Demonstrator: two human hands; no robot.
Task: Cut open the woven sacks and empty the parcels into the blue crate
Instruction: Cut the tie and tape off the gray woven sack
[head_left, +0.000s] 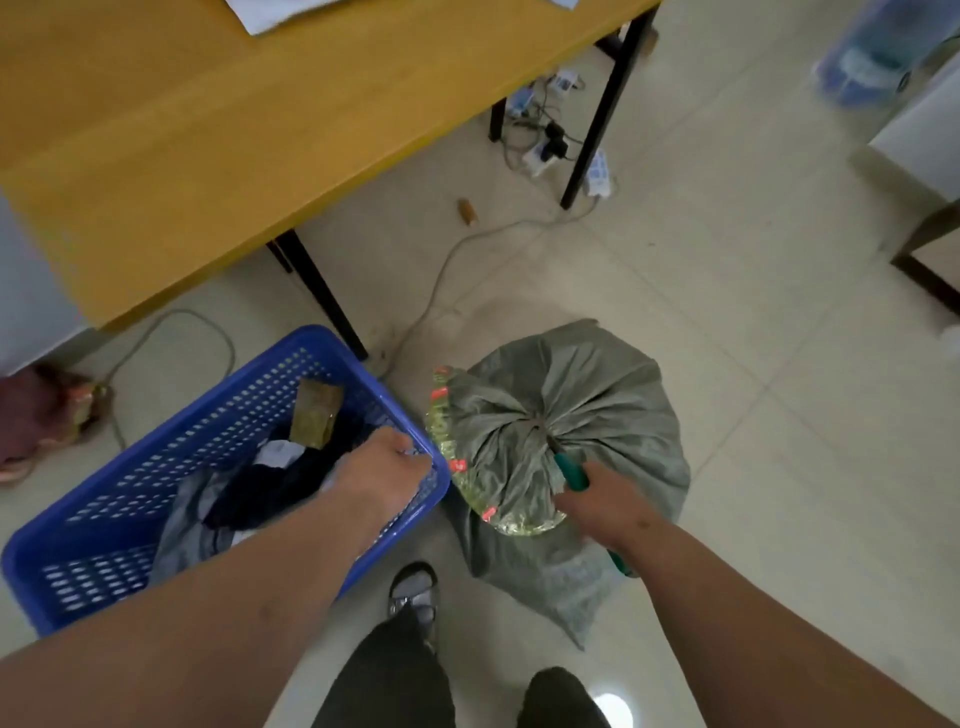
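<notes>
A grey-green woven sack (597, 410) stands tied shut on the floor at centre right, with a yellow-green printed strip along its left side. My right hand (597, 499) grips a green-handled cutter (571, 470) whose tip sits at the sack's gathered knot. To the left lies the blue crate (130, 467), holding dark and grey parcels (249, 493) and a brown packet (317, 413). My left hand (389, 462) grips the crate's right rim.
A yellow table (234, 130) with black legs stands beyond the crate. Cables and a power strip (545, 150) lie on the tiled floor under it. My feet (413, 592) are just below the crate and sack. Open floor spreads to the right.
</notes>
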